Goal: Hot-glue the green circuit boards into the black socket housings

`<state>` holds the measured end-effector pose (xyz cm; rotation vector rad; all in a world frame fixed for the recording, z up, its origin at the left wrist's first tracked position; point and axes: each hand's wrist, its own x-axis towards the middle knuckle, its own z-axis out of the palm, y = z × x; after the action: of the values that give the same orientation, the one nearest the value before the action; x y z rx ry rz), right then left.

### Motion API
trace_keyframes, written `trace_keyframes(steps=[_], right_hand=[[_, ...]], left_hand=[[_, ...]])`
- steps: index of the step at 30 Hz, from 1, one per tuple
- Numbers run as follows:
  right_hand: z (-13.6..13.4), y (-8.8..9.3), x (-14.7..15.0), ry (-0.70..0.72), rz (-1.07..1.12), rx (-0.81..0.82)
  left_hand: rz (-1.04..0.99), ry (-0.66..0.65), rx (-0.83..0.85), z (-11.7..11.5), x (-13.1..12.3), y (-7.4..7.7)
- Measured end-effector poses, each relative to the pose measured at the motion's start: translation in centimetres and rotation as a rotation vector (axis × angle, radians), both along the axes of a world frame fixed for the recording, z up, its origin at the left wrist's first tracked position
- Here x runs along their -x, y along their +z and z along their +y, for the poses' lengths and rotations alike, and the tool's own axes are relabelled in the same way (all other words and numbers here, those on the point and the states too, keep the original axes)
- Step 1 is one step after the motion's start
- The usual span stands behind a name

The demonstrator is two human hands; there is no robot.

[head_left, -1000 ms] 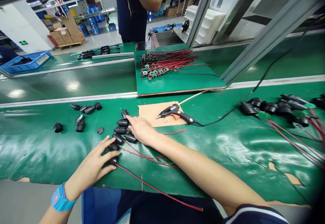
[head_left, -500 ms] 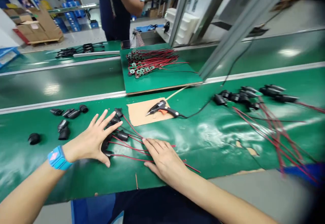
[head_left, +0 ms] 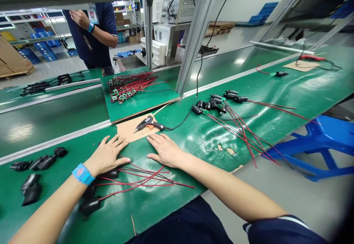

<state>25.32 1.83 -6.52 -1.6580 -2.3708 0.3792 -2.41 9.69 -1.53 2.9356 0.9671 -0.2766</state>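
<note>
My left hand (head_left: 108,154) lies flat and open on the green belt (head_left: 193,140), with a blue wristband (head_left: 82,174) on its wrist. Just under and behind it lie black plug housings (head_left: 90,204) with red wires (head_left: 141,177) running to the right. My right hand (head_left: 166,149) also rests flat and open on the belt, just above those wires. A black glue gun (head_left: 148,123) lies on a brown card (head_left: 132,131) right beyond both hands.
More black housings (head_left: 35,162) lie at the left. A second wired batch (head_left: 218,102) lies on the belt to the right. A green board (head_left: 155,98) holds a bundle of wired rings (head_left: 124,87). A person in dark blue (head_left: 94,33) stands across the line. A blue stool (head_left: 320,140) is at right.
The view has swung right. Both hands moved closer together near the brown card; the plug housings now lie behind my left hand, and the wires lie below my right hand.
</note>
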Motion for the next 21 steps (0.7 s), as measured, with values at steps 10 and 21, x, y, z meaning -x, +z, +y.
trace_keyframes(steps=[10,21], right_hand=[[-7.5,0.7,4.2,0.122,0.057,-0.146],[-9.5,-2.2,3.1,0.049,-0.005,-0.391]], left_hand=[[-0.044,0.180,-0.006,-4.6,8.1,3.8],[-0.150,0.131,-0.150,-11.5,12.5,-1.2]])
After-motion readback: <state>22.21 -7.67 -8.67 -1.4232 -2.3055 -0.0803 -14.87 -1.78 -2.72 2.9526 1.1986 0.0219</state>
